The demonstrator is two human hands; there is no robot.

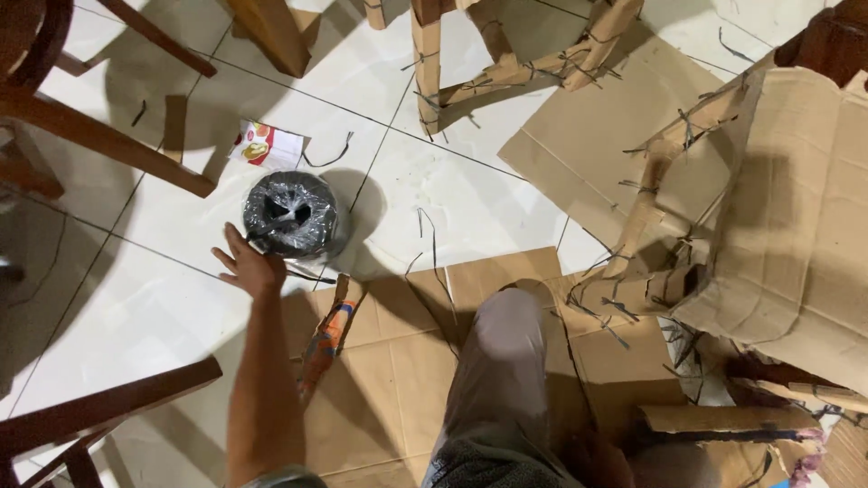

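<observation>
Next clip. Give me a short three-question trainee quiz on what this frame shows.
1. True or false: the left hand touches the black plastic-wrapped roll.
2. Where does the roll rest? A) on flat cardboard B) on the white tiled floor C) on a wooden chair
3. What lies flat under the person's knee?

Key
1. True: the open hand is at the roll's lower left edge.
2. B
3. Sheets of brown cardboard.
</observation>
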